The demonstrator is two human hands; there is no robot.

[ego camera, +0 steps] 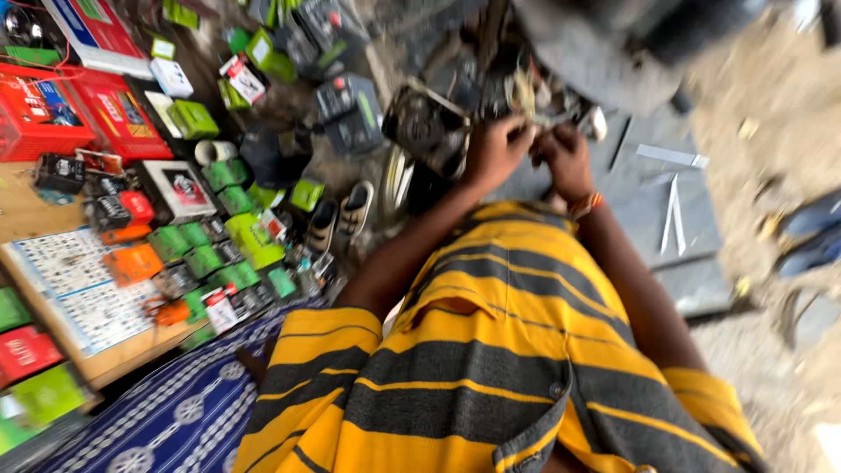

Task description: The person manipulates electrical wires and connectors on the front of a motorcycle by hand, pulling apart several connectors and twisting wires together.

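Left hand (495, 149) curled shut, fingers pinched on a small pale part (528, 131) too blurred to name. Right hand (565, 158) just beside the left hand, also closed, fingertips meeting the same small part; orange wristband (585, 204) on that wrist. Both held over a tangle of dark machine parts and wires (517, 88), directly above the left hand. Black square fan-like unit (427, 127) just left of the left hand. Grey slab (648, 201) to the right of the hands, with pale strips (673, 215) lying on it. Pair of sandals (342, 215) down-left of the left hand. Green, orange and red boxes (201, 258) spread far left of it, on a wooden board (131, 350). Yellow-and-grey striped shirt (491, 350) below the hands.
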